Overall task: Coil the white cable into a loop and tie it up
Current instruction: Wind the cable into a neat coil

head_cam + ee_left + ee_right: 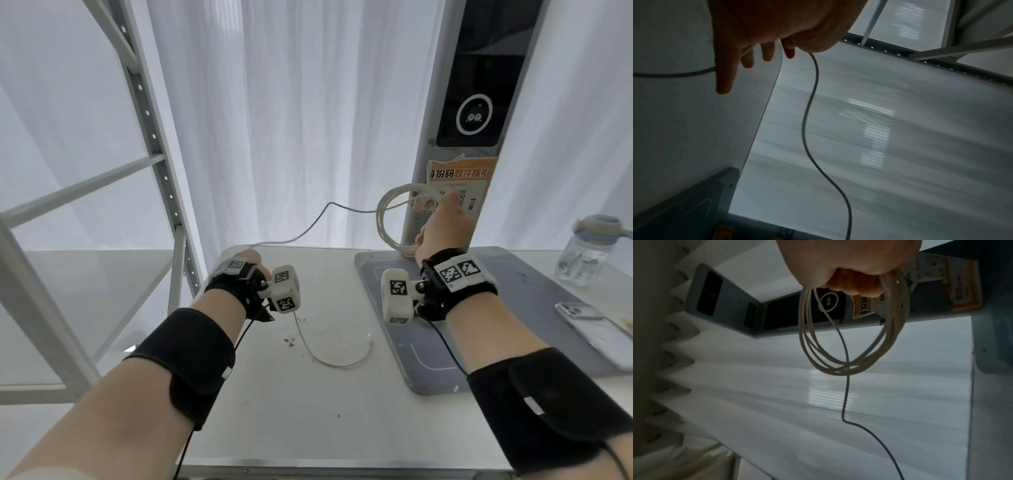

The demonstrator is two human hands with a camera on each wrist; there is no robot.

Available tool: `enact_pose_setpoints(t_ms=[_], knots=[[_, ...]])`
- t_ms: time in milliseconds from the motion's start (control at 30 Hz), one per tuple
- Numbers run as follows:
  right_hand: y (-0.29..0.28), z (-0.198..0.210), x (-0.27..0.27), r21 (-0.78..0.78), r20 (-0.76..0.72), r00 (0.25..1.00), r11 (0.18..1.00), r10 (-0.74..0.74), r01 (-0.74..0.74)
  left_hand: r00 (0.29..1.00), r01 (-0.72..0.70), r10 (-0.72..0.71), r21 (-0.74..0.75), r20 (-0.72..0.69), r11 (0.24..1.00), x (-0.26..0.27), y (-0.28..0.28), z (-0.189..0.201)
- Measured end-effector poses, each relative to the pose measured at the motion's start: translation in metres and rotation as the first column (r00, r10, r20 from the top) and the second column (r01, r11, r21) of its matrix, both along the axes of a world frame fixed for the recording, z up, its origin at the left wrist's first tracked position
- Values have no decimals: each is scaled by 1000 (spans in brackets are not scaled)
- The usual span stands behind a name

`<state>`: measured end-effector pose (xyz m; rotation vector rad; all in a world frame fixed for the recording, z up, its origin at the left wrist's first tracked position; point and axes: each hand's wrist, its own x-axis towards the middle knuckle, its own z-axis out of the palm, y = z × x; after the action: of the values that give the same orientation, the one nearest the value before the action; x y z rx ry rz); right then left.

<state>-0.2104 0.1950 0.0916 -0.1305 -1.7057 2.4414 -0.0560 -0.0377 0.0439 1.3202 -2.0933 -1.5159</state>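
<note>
Fingers [855, 283] of the right hand [445, 228] were curled tight round a several-turn coil of the white cable [844, 369], held up above the desk [329, 411] near the grey kiosk [479, 137]. Left hand [251, 258] pinched the loose run between thumb and fingertip, other fingers [724, 78] straight; the slack tail lay curved on the desk.

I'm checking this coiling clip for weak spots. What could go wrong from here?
The thin white cable runs slack from the left hand to the turns that the right hand grips; uneven feeding may make a mismatched loop. The turns already spread apart and may tangle. The tail on the white table may drag.
</note>
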Motion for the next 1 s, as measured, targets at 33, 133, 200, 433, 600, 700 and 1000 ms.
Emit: enact_pose_setpoints(t_ms=[33,133,200,433,600,700,1000], knots=[[-3,-2,2,30,-20,1000,1000,6,-6,998,51,-50,-29,43,998,-1,2,1],[-13,-8,4,114,-103,995,993,10,2,981,147,-122,-169,149,975,0,19,13],[-16,-9,6,209,-174,984,978,33,4,996,82,-75,-195,41,977,-4,24,18],[-21,-7,10,516,-317,894,848,317,-118,785,-41,134,165,-605,985,-24,51,55],[-29,0,25,713,-270,808,673,523,-198,686,227,-353,-273,-637,935,-28,78,69],[-32,3,30,725,-305,780,664,547,-182,671,417,-527,-323,-521,850,-31,83,68],[-32,9,33,602,-304,842,775,445,-193,655,576,-449,17,-607,817,-24,90,49]])
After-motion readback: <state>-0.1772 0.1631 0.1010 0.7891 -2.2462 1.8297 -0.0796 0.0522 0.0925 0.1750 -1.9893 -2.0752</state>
